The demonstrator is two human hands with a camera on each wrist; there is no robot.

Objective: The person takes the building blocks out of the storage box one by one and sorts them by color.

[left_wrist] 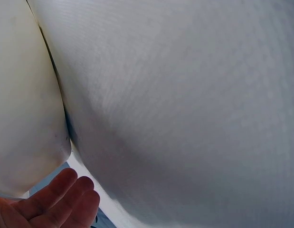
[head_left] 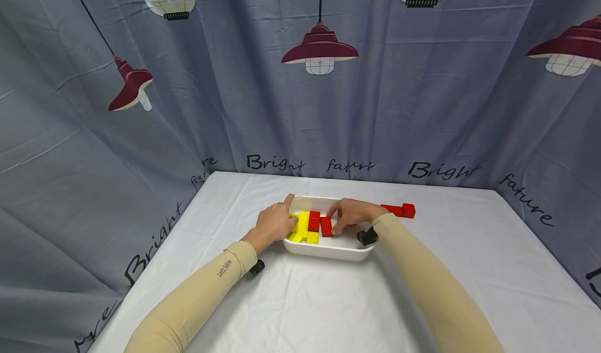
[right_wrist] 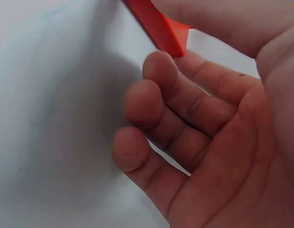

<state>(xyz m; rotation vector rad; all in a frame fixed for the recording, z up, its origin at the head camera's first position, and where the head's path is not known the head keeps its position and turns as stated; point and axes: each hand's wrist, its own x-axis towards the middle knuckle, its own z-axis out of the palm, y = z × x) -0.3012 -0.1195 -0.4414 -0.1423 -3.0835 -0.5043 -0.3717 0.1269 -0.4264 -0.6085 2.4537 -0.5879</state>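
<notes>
A white plastic tray [head_left: 328, 252] stands on the table. My left hand [head_left: 274, 221] grips its left wall, with the thumb over the rim and the other fingers outside. In the left wrist view, fingers [left_wrist: 66, 199] of that hand show beside the tray's outer wall [left_wrist: 28, 104]. Yellow blocks [head_left: 303, 222] and red blocks [head_left: 314, 220] lie together in the tray's left part. Inside the tray, my right hand [head_left: 353, 212] pinches a red block [head_left: 326, 227] between thumb and fingers, just right of the others. The right wrist view shows this red block [right_wrist: 161, 28] at the fingertips.
Behind the right wrist, more red blocks [head_left: 408, 210] lie on the white-covered table [head_left: 328, 306], outside the tray. A black wrist device [head_left: 367, 236] hangs over the tray's right end. A grey curtain [head_left: 366, 108] with printed lamps surrounds the table's back and sides.
</notes>
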